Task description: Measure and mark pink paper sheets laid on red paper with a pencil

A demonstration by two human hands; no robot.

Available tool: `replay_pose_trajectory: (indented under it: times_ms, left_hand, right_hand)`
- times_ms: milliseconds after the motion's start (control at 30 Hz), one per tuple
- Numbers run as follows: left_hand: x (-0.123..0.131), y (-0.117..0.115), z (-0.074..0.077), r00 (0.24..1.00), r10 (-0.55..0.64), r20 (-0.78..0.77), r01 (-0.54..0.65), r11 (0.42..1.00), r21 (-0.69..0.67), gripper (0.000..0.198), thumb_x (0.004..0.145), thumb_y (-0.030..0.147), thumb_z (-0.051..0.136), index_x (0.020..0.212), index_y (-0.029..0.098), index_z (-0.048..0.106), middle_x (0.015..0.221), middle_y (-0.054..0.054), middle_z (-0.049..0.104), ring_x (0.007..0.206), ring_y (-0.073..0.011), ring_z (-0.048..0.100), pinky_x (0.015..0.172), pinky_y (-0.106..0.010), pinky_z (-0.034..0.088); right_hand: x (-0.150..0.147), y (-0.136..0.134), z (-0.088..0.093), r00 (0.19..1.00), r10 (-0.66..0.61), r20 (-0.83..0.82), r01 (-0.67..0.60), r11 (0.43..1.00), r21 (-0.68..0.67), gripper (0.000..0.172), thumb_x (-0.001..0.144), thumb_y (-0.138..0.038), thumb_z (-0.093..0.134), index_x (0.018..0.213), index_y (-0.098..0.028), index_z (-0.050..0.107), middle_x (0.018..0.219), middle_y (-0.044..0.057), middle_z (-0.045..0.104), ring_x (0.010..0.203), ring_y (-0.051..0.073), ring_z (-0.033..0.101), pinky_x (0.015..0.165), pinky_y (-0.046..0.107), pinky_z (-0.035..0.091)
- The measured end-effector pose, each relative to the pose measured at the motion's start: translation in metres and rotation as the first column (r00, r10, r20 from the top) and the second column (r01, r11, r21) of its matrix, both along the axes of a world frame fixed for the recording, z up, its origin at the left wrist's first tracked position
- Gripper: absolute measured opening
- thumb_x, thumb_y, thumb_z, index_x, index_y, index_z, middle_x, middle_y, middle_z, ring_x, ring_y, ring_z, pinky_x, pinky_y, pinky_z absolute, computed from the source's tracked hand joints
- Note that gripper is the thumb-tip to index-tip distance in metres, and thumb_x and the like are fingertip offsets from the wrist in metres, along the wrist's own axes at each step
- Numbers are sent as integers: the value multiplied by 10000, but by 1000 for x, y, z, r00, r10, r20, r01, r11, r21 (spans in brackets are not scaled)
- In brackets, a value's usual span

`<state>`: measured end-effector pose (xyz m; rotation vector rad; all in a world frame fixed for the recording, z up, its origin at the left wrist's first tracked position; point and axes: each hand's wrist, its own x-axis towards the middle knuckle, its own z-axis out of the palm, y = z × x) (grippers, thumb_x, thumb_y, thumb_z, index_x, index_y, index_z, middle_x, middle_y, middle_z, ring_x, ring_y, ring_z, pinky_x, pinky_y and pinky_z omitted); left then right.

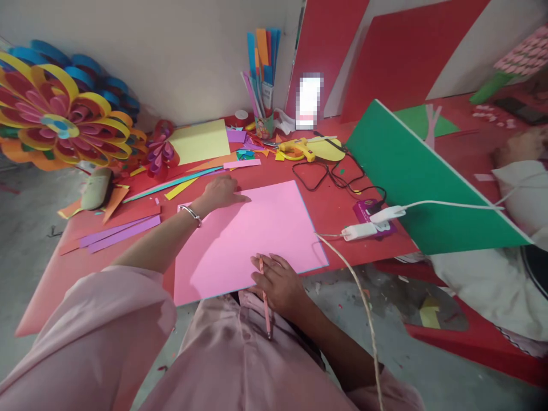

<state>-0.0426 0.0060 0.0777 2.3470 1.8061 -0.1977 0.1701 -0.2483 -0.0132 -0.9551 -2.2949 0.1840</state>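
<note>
A large pink sheet of paper (244, 245) lies on the red table in front of me, with thin blue edges showing along its right and front sides. My left hand (220, 193) rests at the sheet's far left corner, thumb stretched out over the paper, other fingers pointing away and partly hidden. Over the near edge, my right hand (280, 282) holds a pink pencil (266, 314) between its fingers, the pencil's lower end pointing toward my body. Purple strips (124, 234) and a yellow strip (182, 187) lie left of the sheet.
Behind the sheet are a yellow glue gun (299, 149), paper scraps, and a cup (264, 125) of paper strips. A purple power strip (374, 220) with plugs and cords lies right. A green board (419, 188) stands beside another person's arm. A paper flower (64, 123) stands left.
</note>
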Motion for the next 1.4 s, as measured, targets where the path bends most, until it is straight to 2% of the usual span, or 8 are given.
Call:
replay_pose_trajectory:
  times_ms: [233,367,533,700,867,967,1100,1400]
  left_hand:
    - [-12,7,5,992,20,126,-14,999,-48,427,832,616,764,990,225,706,952,-66,742,887,-256,692,678,-300,444]
    - [-13,5,1,974,29,224,-8,995,-95,413,784,576,805,1029,251,731,926,-25,742,830,-218,679,663,-281,432]
    - [-13,2,-6,937,22,350,-7,999,-45,273,764,466,799,857,227,704,870,-6,698,814,-187,628,678,-281,400]
    - [-15,7,-8,873,51,485,-36,999,-42,373,648,441,875,769,208,610,733,30,597,687,-140,530,606,-265,376]
    - [-17,16,-9,838,92,538,-62,995,-74,397,678,466,845,638,204,550,616,33,560,596,-124,498,561,-268,382]
    - [-17,18,-10,837,93,540,-70,996,-63,373,717,507,817,642,197,624,661,-2,647,636,-150,574,588,-282,431]
    - [-17,10,-9,847,41,530,-50,999,3,244,762,445,792,745,207,743,821,-32,749,777,-190,662,692,-306,490]
    - [-18,-12,-2,853,-34,521,-18,995,95,261,841,449,731,933,219,814,931,-48,756,805,-186,638,743,-309,480]
  right_hand:
    - [0,0,-3,1000,11,-8,-11,999,-40,214,998,-358,711,1162,-230,662,1468,128,691,1438,251,585,1185,469,481]
    - [-1,1,-1,1000,-2,-2,2,999,-45,212,990,-367,725,1144,-233,667,1471,113,692,1421,259,604,1173,469,496]
    - [-2,1,1,1000,-8,-23,7,1000,-24,248,976,-401,751,1121,-217,671,1460,129,697,1403,264,619,1149,474,522]
    - [-3,2,0,1000,-9,-17,8,999,-36,233,970,-389,759,1117,-229,677,1453,126,701,1403,261,620,1148,475,525]
    - [-2,3,2,999,2,-33,-4,999,-49,242,963,-388,766,1122,-231,673,1451,119,704,1400,252,621,1157,467,521]
    - [-2,2,3,999,-7,-33,6,999,-34,239,964,-388,764,1115,-227,671,1432,115,716,1374,257,642,1146,468,529]
    - [-3,2,5,1000,-16,-16,16,1000,-24,220,969,-363,756,1108,-217,669,1441,124,709,1380,254,634,1134,457,535]
    - [-4,4,9,999,-32,-32,33,999,24,212,987,-409,733,1048,-218,666,1395,108,739,1314,256,675,1091,445,558]
